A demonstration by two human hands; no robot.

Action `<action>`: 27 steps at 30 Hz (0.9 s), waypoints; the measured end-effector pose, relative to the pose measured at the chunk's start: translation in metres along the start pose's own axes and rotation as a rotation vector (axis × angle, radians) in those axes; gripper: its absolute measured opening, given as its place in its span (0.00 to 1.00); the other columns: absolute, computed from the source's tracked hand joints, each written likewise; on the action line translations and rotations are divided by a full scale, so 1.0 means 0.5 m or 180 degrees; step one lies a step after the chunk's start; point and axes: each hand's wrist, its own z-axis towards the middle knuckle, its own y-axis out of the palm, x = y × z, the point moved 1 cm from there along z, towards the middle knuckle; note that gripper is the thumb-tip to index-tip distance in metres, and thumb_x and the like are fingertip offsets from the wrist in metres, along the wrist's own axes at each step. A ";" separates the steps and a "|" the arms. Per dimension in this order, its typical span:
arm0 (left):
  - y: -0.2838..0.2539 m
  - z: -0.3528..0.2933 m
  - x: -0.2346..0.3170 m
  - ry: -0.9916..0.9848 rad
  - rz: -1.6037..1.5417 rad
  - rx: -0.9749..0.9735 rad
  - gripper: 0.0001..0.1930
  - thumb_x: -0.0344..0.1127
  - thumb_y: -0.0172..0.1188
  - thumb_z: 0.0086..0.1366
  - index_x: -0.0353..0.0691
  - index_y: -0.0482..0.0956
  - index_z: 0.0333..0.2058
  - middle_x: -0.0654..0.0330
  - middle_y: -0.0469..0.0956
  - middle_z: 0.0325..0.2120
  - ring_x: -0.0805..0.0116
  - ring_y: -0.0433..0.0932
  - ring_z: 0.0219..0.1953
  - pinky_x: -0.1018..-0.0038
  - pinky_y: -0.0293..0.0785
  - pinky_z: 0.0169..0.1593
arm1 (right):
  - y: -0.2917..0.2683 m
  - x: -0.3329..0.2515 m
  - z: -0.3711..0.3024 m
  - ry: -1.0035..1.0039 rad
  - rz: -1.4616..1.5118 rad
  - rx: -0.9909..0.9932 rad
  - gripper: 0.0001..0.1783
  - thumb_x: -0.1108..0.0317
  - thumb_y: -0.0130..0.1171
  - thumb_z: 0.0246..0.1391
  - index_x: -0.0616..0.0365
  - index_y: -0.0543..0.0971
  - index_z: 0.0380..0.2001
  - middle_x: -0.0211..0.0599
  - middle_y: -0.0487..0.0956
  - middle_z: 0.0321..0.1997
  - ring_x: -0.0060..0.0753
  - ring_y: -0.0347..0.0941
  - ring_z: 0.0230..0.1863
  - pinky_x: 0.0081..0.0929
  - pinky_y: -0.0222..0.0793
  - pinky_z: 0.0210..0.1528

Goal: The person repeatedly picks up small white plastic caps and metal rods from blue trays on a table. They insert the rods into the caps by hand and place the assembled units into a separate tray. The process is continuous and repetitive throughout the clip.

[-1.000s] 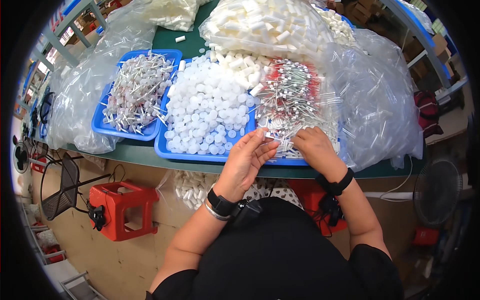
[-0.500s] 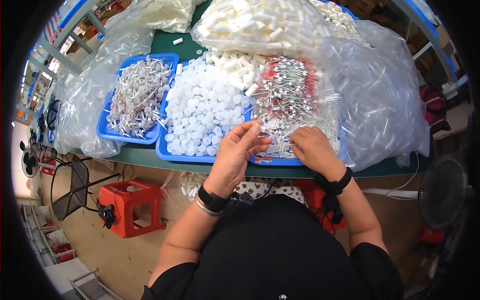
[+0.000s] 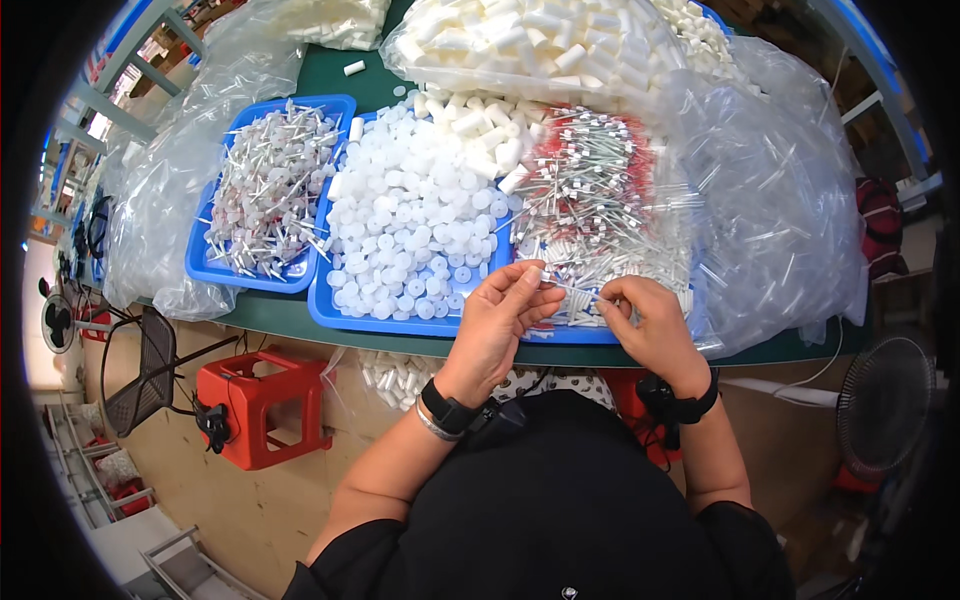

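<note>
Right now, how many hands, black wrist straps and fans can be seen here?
Hands: 2, the left hand and the right hand, pinching a thin stick between them
Black wrist straps: 2
Fans: 2
Total: 6

Left hand (image 3: 497, 318) has drawn back from the blue tray's (image 3: 330, 312) near edge, now pinching a thin white stick (image 3: 570, 288) with the right hand (image 3: 648, 325).
</note>
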 end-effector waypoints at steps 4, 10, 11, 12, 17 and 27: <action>-0.007 0.002 -0.004 0.0043 0.0032 0.0003 0.14 0.36 0.58 0.70 0.33 0.75 0.49 0.56 0.80 0.40 0.66 0.82 0.43 0.73 0.80 0.48 | 0.001 -0.005 0.001 0.0058 0.0006 0.0003 0.05 0.75 0.64 0.50 0.60 0.78 0.31 0.36 0.77 0.24 0.35 0.71 0.23 0.32 0.66 0.30; 0.015 -0.017 -0.015 -0.0024 0.0525 -0.0385 0.18 0.35 0.57 0.71 0.32 0.73 0.55 0.54 0.79 0.48 0.69 0.81 0.46 0.75 0.79 0.49 | 0.022 -0.012 -0.004 0.0717 0.1148 -0.0293 0.07 0.68 0.57 0.63 0.62 0.78 0.34 0.32 0.78 0.25 0.20 0.69 0.24 0.22 0.64 0.28; 0.018 -0.018 -0.015 -0.0025 0.0492 -0.0343 0.19 0.34 0.58 0.71 0.33 0.73 0.57 0.56 0.80 0.46 0.72 0.80 0.45 0.77 0.77 0.49 | 0.023 -0.010 -0.005 0.1104 0.1640 -0.0514 0.10 0.67 0.54 0.65 0.62 0.78 0.35 0.32 0.79 0.26 0.19 0.69 0.24 0.20 0.64 0.28; 0.017 -0.019 -0.014 -0.0027 0.0577 -0.0427 0.19 0.34 0.58 0.71 0.33 0.73 0.57 0.57 0.80 0.47 0.73 0.80 0.44 0.78 0.77 0.49 | 0.024 -0.008 -0.007 0.1490 0.2131 -0.0734 0.12 0.65 0.52 0.68 0.62 0.78 0.36 0.32 0.79 0.26 0.17 0.69 0.24 0.18 0.64 0.28; 0.008 -0.027 -0.003 -0.0012 0.0860 -0.0636 0.17 0.34 0.57 0.71 0.34 0.76 0.55 0.59 0.79 0.49 0.73 0.80 0.41 0.76 0.76 0.47 | 0.029 -0.013 -0.010 0.1755 0.2600 -0.1083 0.16 0.61 0.48 0.70 0.63 0.78 0.39 0.30 0.80 0.27 0.15 0.70 0.25 0.17 0.65 0.29; -0.153 -0.017 0.369 0.2925 0.1642 0.1378 0.18 0.41 0.61 0.69 0.36 0.78 0.51 0.62 0.80 0.42 0.75 0.77 0.42 0.79 0.71 0.46 | -0.031 0.036 0.030 -0.0384 -0.1407 0.0104 0.04 0.71 0.60 0.53 0.58 0.81 0.32 0.39 0.80 0.32 0.46 0.76 0.35 0.40 0.71 0.37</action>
